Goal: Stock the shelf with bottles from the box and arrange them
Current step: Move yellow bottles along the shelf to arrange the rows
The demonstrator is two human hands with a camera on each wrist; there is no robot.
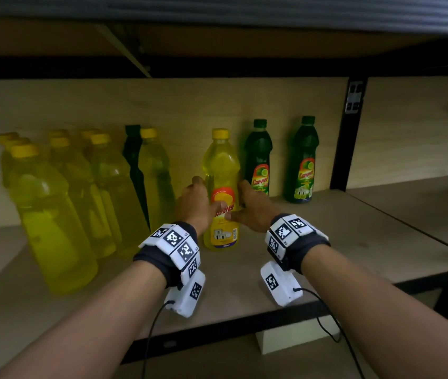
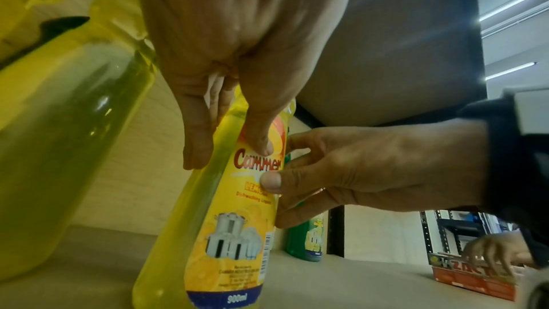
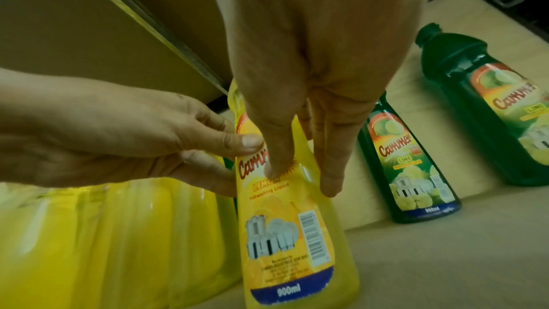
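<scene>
A yellow Cammer lemon bottle [image 1: 221,170] stands upright on the wooden shelf [image 1: 340,250], label facing me. My left hand [image 1: 203,198] grips its left side and my right hand [image 1: 238,201] its right side. Both thumbs press on the label front. The left wrist view shows the bottle [image 2: 231,232] with the left hand [image 2: 228,152] above it and the right hand [image 2: 356,173] beside it. The right wrist view shows the same bottle [image 3: 285,232] held by the right hand [image 3: 300,176].
Several yellow bottles [image 1: 53,214] crowd the shelf's left, with a dark green one [image 1: 132,149] behind them. Two green lime bottles [image 1: 258,157] [image 1: 302,160] stand at the back right. A black post [image 1: 350,138] bounds the bay. An orange carton [image 2: 475,279] lies further right.
</scene>
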